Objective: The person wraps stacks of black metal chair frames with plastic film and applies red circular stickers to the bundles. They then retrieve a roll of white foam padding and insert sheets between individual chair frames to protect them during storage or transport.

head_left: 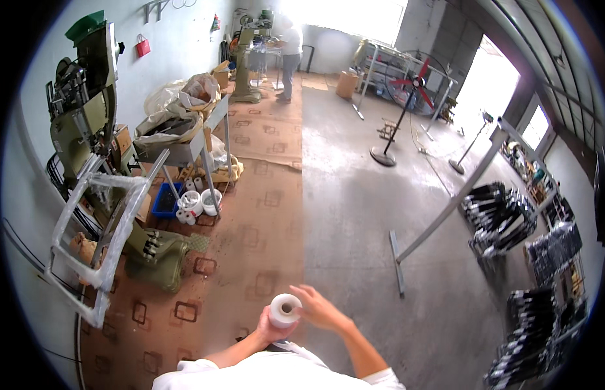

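A roll of clear-white plastic film [286, 320] is held in front of my body, its hollow core facing up. My left hand [267, 333] wraps round the roll from the left and below. My right hand [320, 312] is at the roll's right side, with its fingers stretched out and the fingertips by the roll's edge. Whether it pinches a loose end of film cannot be made out. To my left, a rounded metal frame [117, 181] with a whitish, film-like surface stands in front of a green machine [94, 123].
A metal stand [175, 153] bears bagged parts. White buckets [211, 202] and a blue crate [166, 200] sit below. A pedestal fan [406, 117] and a metal rack post [445, 208] stand right. Stacked dark wrapped frames [500, 218] line the right. A person [290, 55] works at the back.
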`<state>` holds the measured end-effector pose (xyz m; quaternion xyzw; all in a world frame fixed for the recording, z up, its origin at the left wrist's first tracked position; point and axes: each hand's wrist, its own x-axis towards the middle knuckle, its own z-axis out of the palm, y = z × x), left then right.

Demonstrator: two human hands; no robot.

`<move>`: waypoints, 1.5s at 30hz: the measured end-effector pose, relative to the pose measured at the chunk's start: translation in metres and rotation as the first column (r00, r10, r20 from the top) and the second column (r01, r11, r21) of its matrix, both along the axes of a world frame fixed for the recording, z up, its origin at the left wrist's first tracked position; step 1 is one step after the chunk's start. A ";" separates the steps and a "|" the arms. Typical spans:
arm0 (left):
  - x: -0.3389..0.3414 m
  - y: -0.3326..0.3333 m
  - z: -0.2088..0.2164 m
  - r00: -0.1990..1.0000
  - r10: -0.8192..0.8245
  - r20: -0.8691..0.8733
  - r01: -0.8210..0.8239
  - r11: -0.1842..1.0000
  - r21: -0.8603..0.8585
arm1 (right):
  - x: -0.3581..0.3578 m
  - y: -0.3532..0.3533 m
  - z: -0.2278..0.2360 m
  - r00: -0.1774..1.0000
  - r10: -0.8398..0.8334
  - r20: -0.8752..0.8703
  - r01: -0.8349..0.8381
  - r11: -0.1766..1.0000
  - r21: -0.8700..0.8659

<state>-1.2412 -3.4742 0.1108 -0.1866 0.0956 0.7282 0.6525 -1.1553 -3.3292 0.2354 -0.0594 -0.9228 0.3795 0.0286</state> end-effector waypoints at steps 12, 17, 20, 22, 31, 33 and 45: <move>-0.158 0.239 0.056 0.990 -0.139 -0.020 0.138 0.989 -0.052 | -0.109 0.156 -0.032 0.797 -0.597 -0.088 0.357 0.583 -0.730; -0.241 0.311 0.013 0.995 -0.096 -0.019 0.094 0.992 -0.088 | -0.204 0.252 -0.066 0.774 -0.618 -0.140 0.345 0.597 -0.724; -0.307 0.368 0.035 0.995 -0.078 -0.061 0.080 0.997 0.023 | -0.272 0.329 -0.067 0.787 -0.606 -0.119 0.335 0.580 -0.743; -0.349 0.405 0.056 0.999 0.007 -0.051 -0.006 1.000 0.002 | -0.319 0.378 -0.051 0.839 -0.536 -0.098 0.226 0.507 -0.831; -0.477 0.524 0.086 0.966 0.093 -0.240 -0.072 0.993 0.092 | -0.464 0.536 0.009 0.950 -0.305 0.068 0.169 0.317 -0.933; -0.502 0.555 0.075 0.958 0.073 -0.278 -0.048 0.994 0.094 | -0.489 0.561 -0.007 0.928 -0.355 0.111 0.225 0.298 -0.928; -0.734 0.796 0.071 0.639 -0.263 -0.723 0.350 0.936 -0.031 | -0.658 0.782 -0.002 0.823 -0.482 0.302 0.343 -0.002 -0.939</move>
